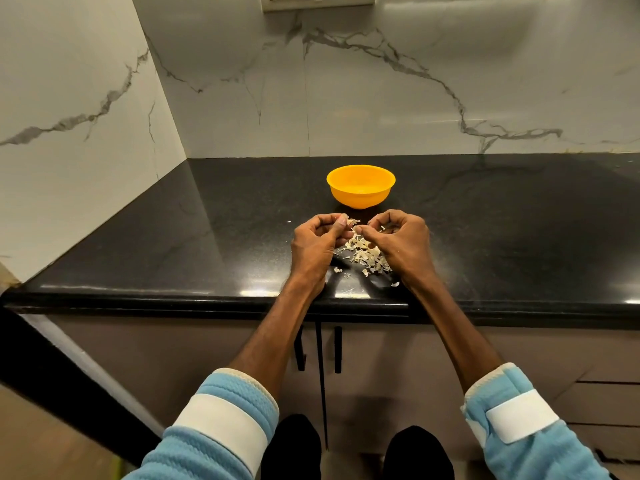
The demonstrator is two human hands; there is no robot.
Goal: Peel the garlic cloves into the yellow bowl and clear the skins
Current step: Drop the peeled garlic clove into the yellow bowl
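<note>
Pinching garlic clove point(353, 223) between left hand point(317, 242) and right hand point(403, 242) over skins point(367, 255), six o'clock of yellow bowl point(360, 198), likely keeping drops short.

pinched bit point(354, 222) between fingers point(341, 221) indistinct, switch plate point(317, 1) cropped

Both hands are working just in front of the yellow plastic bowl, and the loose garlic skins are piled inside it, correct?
Not inside it. The head view shows the pale papery garlic skins piled on the glossy black countertop between the left hand and right hand. The rest holds: both hands, pinching a garlic piece, work just in front of the round yellow plastic bowl.
</note>
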